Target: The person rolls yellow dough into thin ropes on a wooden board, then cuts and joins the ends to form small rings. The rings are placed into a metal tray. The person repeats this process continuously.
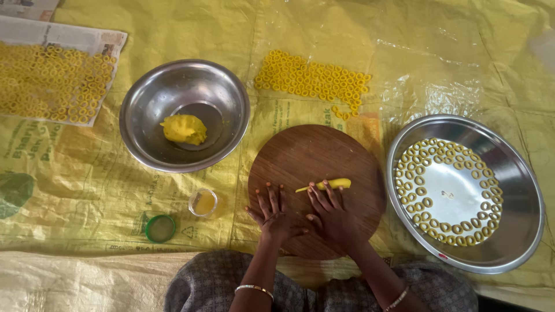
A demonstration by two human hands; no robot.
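Note:
A round wooden board (pixel 315 156) lies in front of me on a yellow plastic sheet. A short roll of yellow dough (pixel 328 185) rests on it. My right hand (pixel 330 216) lies flat on the board with its fingertips on the roll's near side. My left hand (pixel 273 212) is spread flat on the board just to the left, touching no dough. A steel bowl (pixel 231 98) at the upper left holds a lump of yellow dough (pixel 184 128).
A wide steel plate (pixel 520 190) on the right carries several dough rings (pixel 417 179) around its rim. More rings (pixel 309 78) lie on the sheet beyond the board and on newspaper (pixel 52 81) at far left. A small glass (pixel 203 202) and green lid (pixel 160 228) sit left of the board.

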